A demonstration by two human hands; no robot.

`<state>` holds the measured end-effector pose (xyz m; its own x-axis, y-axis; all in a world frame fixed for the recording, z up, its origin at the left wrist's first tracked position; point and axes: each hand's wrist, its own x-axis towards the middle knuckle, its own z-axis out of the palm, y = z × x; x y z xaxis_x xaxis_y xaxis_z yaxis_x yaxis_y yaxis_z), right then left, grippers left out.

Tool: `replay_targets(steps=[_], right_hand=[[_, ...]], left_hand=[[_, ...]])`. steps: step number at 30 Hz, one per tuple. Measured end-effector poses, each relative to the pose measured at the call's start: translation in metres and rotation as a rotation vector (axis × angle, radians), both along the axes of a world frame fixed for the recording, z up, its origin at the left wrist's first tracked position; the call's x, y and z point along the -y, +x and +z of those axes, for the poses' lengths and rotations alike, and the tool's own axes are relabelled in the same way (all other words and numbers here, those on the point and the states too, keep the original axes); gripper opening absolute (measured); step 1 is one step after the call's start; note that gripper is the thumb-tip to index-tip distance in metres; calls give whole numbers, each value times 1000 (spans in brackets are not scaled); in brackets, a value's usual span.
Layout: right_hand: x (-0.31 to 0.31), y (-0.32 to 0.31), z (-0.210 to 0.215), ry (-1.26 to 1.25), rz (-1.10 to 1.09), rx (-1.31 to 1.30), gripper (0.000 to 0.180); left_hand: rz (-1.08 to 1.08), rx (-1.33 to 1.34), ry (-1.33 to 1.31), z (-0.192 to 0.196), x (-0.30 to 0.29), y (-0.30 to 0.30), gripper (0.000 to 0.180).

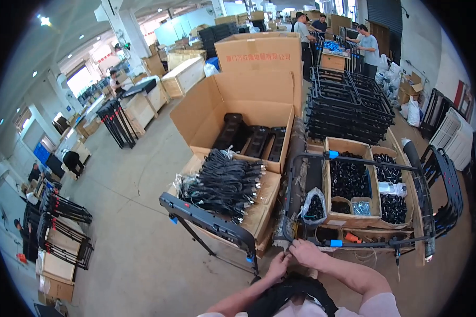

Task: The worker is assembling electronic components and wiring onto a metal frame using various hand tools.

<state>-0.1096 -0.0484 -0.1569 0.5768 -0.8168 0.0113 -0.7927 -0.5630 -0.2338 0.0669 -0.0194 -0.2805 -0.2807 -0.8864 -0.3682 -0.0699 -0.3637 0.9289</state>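
1. Black tubular metal: a frame (354,158) is seen lying across open cartons in front of the person, with blue fittings at 2 of its corners.
2. The left hand (278,266) and right hand (308,253) are held close together at the frame's near left corner; the fingers of both are curled around something small there. What is pinched cannot be made out, and whether the grip is tight cannot be told.
3. Just right of the hands, an orange-handled tool (353,238) is seen lying beside the near rail of the frame.
4. Beneath the frame, a compartmented cardboard box (333,182) is filled with small black parts; a clear bag (314,206) of black parts leans against its left side.
5. To the left, a bundle of black cables (222,182) is piled on a flat carton, with a black folding stand (209,222) at its near edge.
6. Behind the cables, a large open carton (238,100) holds long black pieces.
7. Further back, stacked black frames (349,103) are noted, and 4 people (367,47) are standing at a desk well apart from the person.
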Motion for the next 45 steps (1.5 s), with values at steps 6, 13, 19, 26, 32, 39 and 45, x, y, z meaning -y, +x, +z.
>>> replay_targets(steps=[6,13,19,26,32,39,45], right_hand=[[19,-14,-5,125,-91,312,13],[25,-17,10,262,-58,530,17],[24,-20,10,262,70,495,18],[34,-22,10,203,195,388,13],[35,-20,5,144,276,337,13],[33,-18,2,179,181,314,12],[-9,-6,-1,133,-53,481,24]], left_hand=[[33,-231,157,39,16,8,6],[-72,-320,177,43,18,18,11],[-98,-370,223,44,14,18,12],[-87,-345,300,50,17,17,10],[-66,-368,342,50,19,18,7],[-27,-373,395,55,26,15,12],[3,-256,375,37,18,14,15]])
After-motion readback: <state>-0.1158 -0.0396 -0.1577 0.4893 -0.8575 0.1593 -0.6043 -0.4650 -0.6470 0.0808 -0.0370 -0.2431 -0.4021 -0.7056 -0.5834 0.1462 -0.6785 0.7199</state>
